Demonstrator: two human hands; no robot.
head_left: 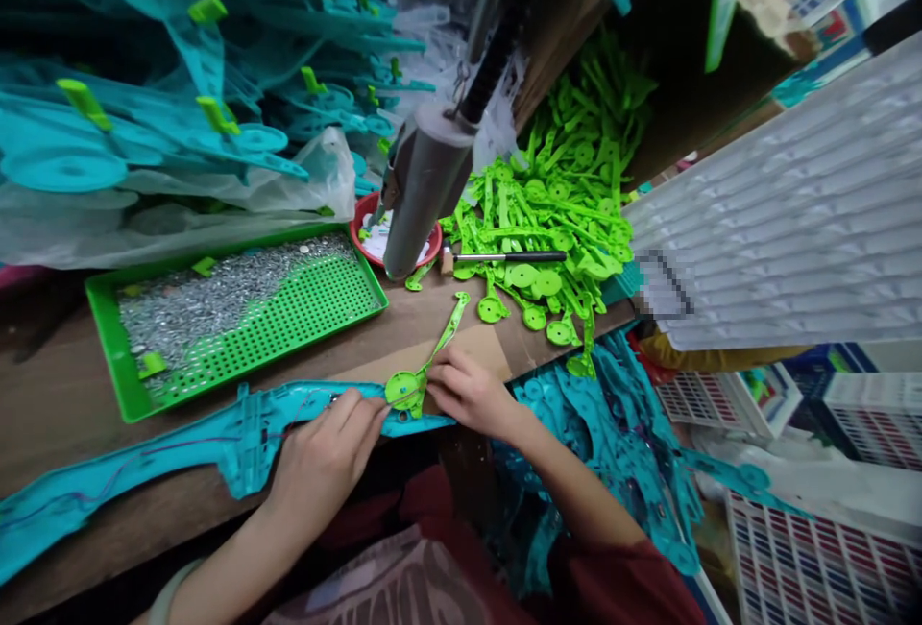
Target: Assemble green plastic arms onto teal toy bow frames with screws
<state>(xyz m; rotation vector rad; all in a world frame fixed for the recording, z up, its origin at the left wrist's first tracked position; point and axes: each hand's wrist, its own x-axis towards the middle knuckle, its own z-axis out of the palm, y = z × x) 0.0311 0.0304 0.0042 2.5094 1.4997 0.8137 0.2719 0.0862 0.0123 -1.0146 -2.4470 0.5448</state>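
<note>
A long turquoise plastic shell (230,443) lies along the bench's front edge, with a thin purple wire running inside it. On its right end rests a lime-green plastic part (401,390) with a round disc and a narrow arm pointing up and away. My right hand (472,395) is closed on this green part, fingers beside the disc at the base of its arm. My left hand (324,443) lies over the shell, thumb and fingers pinched at the disc's left edge. A thin wire seems to run from those fingertips across the disc; the fingers partly hide it.
A green perforated tray (317,303) holds many small metal screws. Behind it stands a red bowl (436,246) of small white pieces. A grey hanging power screwdriver (424,183) dangles overhead. Lime-green parts (547,222) and turquoise shells (605,423) are heaped to the right.
</note>
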